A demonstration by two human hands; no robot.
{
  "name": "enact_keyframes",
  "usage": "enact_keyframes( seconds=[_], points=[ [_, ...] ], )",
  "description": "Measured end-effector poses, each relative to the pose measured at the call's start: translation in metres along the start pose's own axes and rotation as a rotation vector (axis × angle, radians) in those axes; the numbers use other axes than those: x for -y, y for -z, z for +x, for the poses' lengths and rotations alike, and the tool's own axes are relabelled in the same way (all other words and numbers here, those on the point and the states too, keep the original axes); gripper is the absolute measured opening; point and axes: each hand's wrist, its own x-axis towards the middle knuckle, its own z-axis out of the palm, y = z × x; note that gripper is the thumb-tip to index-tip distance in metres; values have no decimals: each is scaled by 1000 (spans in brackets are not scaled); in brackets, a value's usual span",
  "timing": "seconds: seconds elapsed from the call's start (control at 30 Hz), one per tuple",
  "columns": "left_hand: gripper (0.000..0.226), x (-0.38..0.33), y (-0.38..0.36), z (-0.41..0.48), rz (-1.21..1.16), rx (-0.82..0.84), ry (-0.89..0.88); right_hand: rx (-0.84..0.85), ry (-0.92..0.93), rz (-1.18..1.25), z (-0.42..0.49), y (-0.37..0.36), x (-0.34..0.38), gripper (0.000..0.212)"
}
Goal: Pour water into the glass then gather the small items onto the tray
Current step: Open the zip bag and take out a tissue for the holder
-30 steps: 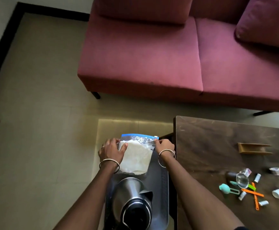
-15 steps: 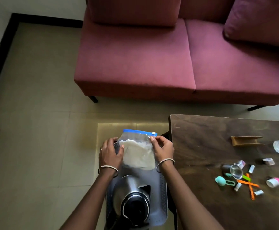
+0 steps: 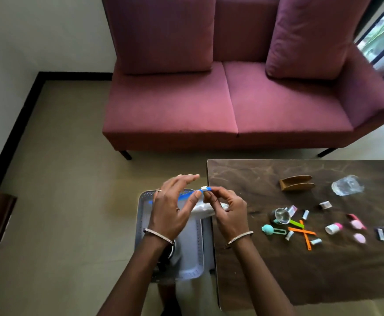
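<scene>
Blue strip (image 3: 186, 195): it seals the mouth of the zip bag (image 3: 203, 209), which you hold over the far end of the grey tray (image 3: 193, 254), just off the left edge of the table (image 3: 300, 281).
Bag handling: thin, soft plastic with white contents. I judge it light, floppy and slippery, so take it by the stiffer strip rather than the sagging body.
Right hand (image 3: 228, 213): your fingers curl in and pinch the white slider (image 3: 204, 188) at the strip's right end.
Left hand (image 3: 170, 210): your thumb lies against the strip, and the other fingers are straight and spread above it, gripping nothing.
Glass (image 3: 282, 215): it sits on the table among the small items, well apart from both hands. It is clear, hard and probably fragile and slick, so wrap your fingers round its wall.
Small items: orange strips (image 3: 301, 233), a teal piece (image 3: 267, 229) and little caps lie scattered on the table. None is on the tray yet. They look light enough to pinch up singly.
Metal vessel (image 3: 167, 255): a dark one stands on the tray, mostly hidden under your left wrist.
</scene>
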Motion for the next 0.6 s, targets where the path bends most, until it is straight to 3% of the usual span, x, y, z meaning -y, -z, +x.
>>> enact_keyframes(
  seconds=[0.17, 0.6],
  points=[
    [30, -92, -29, -42, -120, 61, -44, -19, 174, -32, -56, 92, 15, 11],
    [15, -268, -145, -137, -273, 146, -172, -186, 185, 106, -174, 306, 8, 4]
  ],
)
